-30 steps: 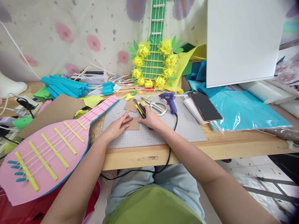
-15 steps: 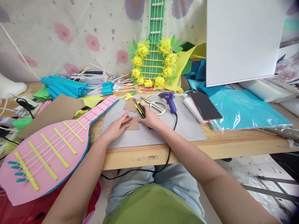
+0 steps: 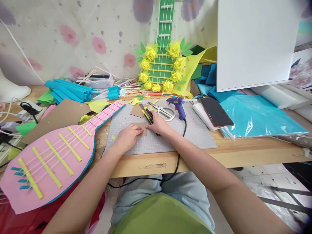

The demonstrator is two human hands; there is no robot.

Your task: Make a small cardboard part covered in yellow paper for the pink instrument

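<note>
On the grey cutting mat [image 3: 195,136] lies a small square of brown cardboard [image 3: 143,131]. My left hand [image 3: 128,138] has its fingers bent together on the cardboard, covering its left part. My right hand [image 3: 159,123] is closed around a yellow and black utility knife [image 3: 148,116], with the thumb touching the cardboard's right edge. Just behind is a second cardboard piece [image 3: 136,111], flat on the mat. White-handled scissors [image 3: 168,114] rest right beside my right hand, and a purple glue gun [image 3: 179,107] lies further right.
A pink paper guitar [image 3: 60,159] lies at the left, over the table edge. Against the wall stands a green guitar [image 3: 161,70] with yellow paper flowers. A phone [image 3: 215,111] and blue wrapped sheets [image 3: 258,117] are at the right. The glue gun's black cord [image 3: 179,156] hangs over the front edge.
My left hand's fingers were spread at the cardboard's left side; now they have moved right onto it and curled in. My right hand keeps the knife in nearly the same place.
</note>
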